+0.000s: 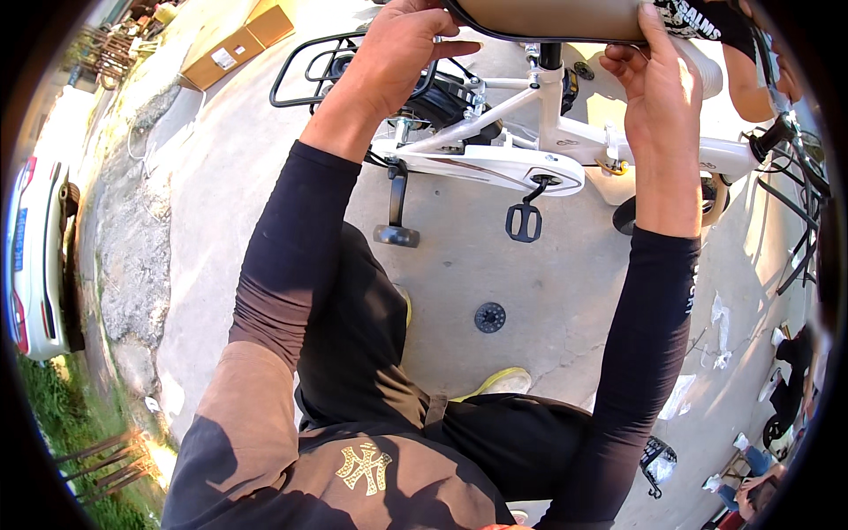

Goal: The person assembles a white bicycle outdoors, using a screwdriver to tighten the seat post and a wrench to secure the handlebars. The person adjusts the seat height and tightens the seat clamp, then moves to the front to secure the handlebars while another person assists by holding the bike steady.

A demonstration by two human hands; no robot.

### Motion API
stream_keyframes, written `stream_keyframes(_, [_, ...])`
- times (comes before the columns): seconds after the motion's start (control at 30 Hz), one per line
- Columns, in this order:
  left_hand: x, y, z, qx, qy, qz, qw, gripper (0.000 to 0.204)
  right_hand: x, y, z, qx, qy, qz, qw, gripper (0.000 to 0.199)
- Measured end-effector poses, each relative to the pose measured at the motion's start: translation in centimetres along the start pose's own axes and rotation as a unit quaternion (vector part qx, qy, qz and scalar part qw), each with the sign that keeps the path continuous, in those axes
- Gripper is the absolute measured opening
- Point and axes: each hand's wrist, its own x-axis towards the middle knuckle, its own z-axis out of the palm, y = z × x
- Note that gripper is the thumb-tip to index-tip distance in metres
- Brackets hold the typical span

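A brown bicycle saddle [548, 18] sits at the top of the view on a black seat post above a white bicycle frame [495, 163]. My left hand [393, 53] grips the rear end of the saddle. My right hand [662, 93] holds its front end, fingers curled under the edge. Both arms wear long black sleeves. Below the frame hang a black pedal [523, 221] and a kickstand [396, 208]. The black rear rack [309, 66] juts out to the left.
A small black round disc [489, 316] lies on the concrete by my feet. Flattened cardboard boxes [234, 49] lie at the upper left. A white car [35, 256] is parked at the left edge. Another person [751, 53] stands at the top right near the handlebar [777, 132].
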Motion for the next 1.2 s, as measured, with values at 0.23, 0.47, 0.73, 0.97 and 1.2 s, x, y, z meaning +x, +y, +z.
stream_keyframes(0.23, [-0.4, -3.5, 3.3, 0.229, -0.091, 0.073, 0.967, 0.031, 1.5, 1.9, -1.5, -0.012, 0.029, 0.039, 0.999, 0.035])
stream_keyframes(0.47, [1.3, -5.7, 5.7, 0.198, -0.101, 0.107, 0.969, 0.031, 1.6, 1.1, -1.6, 0.003, 0.002, 0.055, 0.998, 0.030])
stream_keyframes(0.73, [1.8, -5.3, 5.9, 0.209, -0.085, 0.075, 0.971, 0.032, 1.5, 1.5, -2.5, 0.105, -0.019, 0.067, 0.992, 0.042])
stream_keyframes(0.97, [2.5, -4.1, 4.9, 0.387, -0.105, 0.173, 0.900, 0.031, 5.4, 6.9, -2.7, -0.128, -0.151, 0.245, 0.949, 0.031])
stream_keyframes(1.2, [3.3, -4.7, 4.3, 0.329, -0.121, 0.214, 0.912, 0.029, 10.5, 11.7, -3.4, -0.013, -0.259, 0.272, 0.927, 0.024])
